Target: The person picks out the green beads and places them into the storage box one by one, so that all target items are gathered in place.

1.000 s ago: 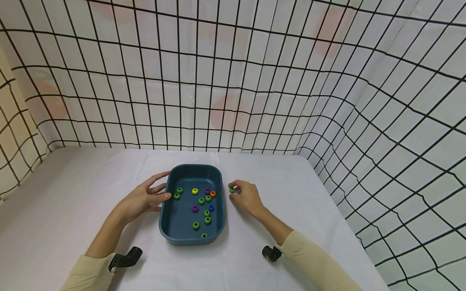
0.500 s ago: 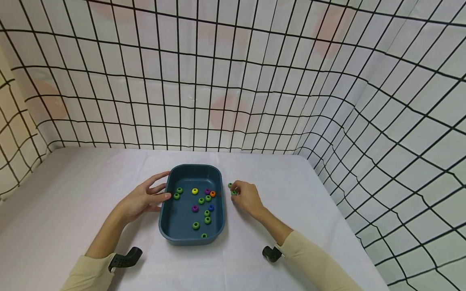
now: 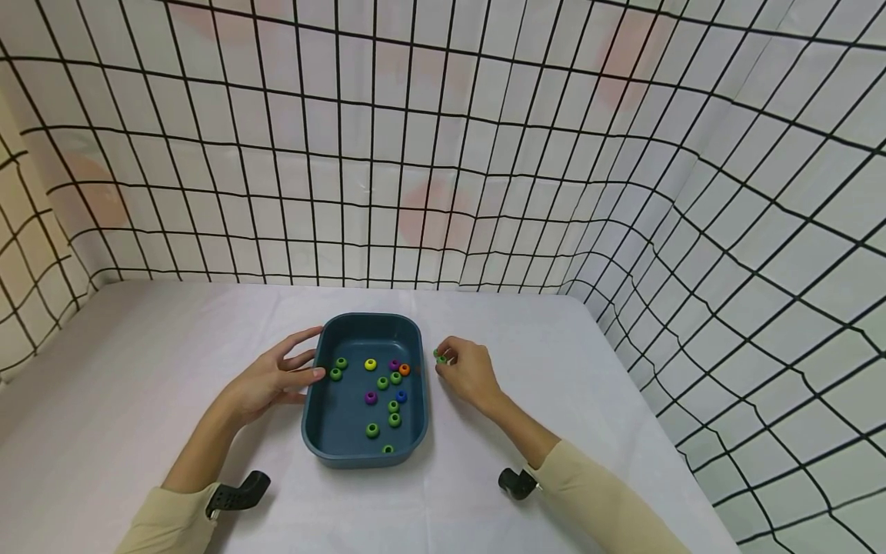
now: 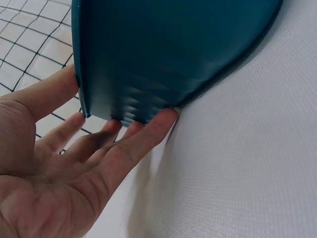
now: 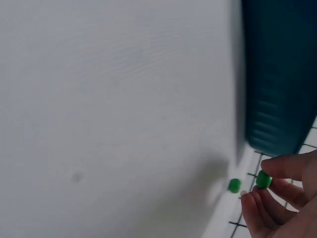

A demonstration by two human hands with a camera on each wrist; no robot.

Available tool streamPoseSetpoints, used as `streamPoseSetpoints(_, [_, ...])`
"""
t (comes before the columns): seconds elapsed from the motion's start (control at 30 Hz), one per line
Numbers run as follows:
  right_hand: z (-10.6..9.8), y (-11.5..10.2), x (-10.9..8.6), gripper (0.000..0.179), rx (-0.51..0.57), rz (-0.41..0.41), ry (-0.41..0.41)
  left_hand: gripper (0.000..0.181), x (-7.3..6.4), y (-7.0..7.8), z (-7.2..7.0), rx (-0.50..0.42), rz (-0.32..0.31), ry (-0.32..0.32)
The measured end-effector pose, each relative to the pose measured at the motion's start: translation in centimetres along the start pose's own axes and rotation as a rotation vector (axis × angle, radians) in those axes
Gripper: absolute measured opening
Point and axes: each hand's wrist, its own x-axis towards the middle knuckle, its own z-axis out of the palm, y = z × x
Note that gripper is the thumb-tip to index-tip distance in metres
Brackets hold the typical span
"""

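Observation:
A dark blue-green tray (image 3: 346,338) stands on the white table with several small beads in it, mostly green. My left hand (image 3: 273,377) rests against the tray's left side. In the left wrist view its fingers (image 4: 131,148) lie extended along the outer wall, with the thumb at the rim. Just right of the tray, my right hand (image 3: 471,373) pinches a green bead (image 5: 263,179) between thumb and fingers. A second green bead (image 5: 234,185) lies on the table right by those fingertips.
Among the green beads in the tray are a yellow bead (image 3: 371,365), an orange bead (image 3: 404,370), a blue bead (image 3: 401,396) and two purple ones. Black netting (image 3: 374,185) hangs behind the table (image 3: 540,331) and along its sides.
My right hand has shifted slightly with the green bead at its fingertips. A second green bead beside it has come into sight since a second ago. The left hand and tray stay put.

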Motion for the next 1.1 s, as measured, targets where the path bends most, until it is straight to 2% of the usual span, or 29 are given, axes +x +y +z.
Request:
streamPoseSetpoints(0.5, [-2.5,-5.1,0.1,0.015,0.146,-0.066,0.038,0.091,0.0,-0.1,0.1,0.01,-0.003,0.013])
streamPoseSetpoints(0.77, [-3.3,-7.3,-0.5,0.014,0.204,-0.107,0.007,0.091,-0.1,-0.2,0.1,0.009,0.001,0.012])
streamPoseSetpoints(1.1, [-2.8,-8.5,-1.1,0.015,0.247,-0.128,-0.056,0.091,-0.1,-0.1,0.1,0.012,0.002,0.016])
